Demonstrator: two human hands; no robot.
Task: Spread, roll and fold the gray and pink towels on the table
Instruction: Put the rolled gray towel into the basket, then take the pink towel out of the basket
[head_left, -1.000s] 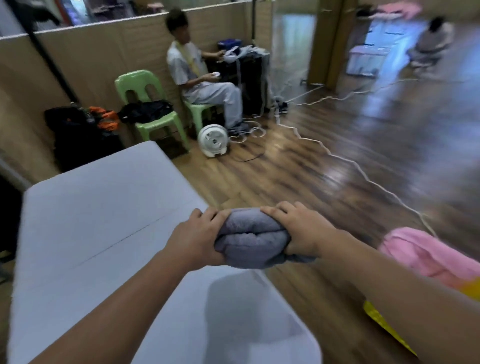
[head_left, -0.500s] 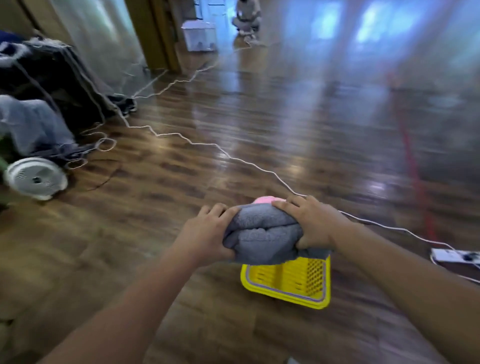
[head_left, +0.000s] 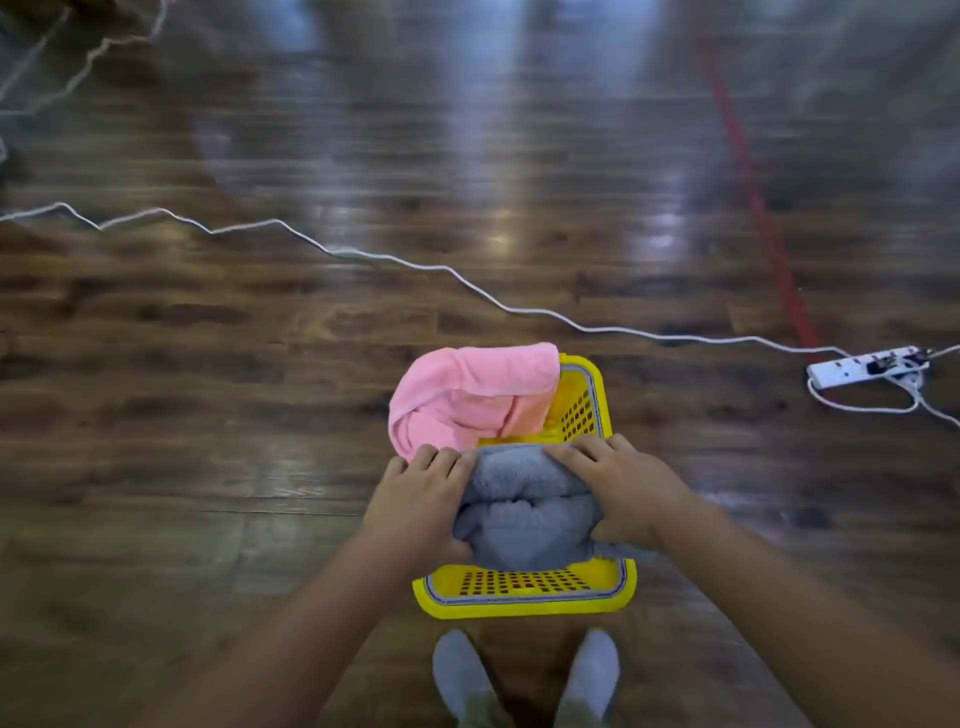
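The gray towel (head_left: 524, 512) is rolled and folded into a thick bundle, held from both sides. My left hand (head_left: 415, 506) grips its left end and my right hand (head_left: 621, 491) grips its right end. The bundle hangs just over the yellow perforated basket (head_left: 524, 592) on the floor. The pink towel (head_left: 467, 397) lies crumpled over the basket's far left rim, half inside it. The table is out of sight.
Dark wooden floor all around. A white cable (head_left: 363, 254) zigzags across it to a white power strip (head_left: 865, 366) at the right. A red line (head_left: 753, 197) runs up the floor at the right. My two feet in gray socks (head_left: 524, 675) stand just behind the basket.
I have turned away from the table and looked down. The gray bundle, still in both hands, has come over the yellow basket on the floor, and the pink towel is now fully visible.
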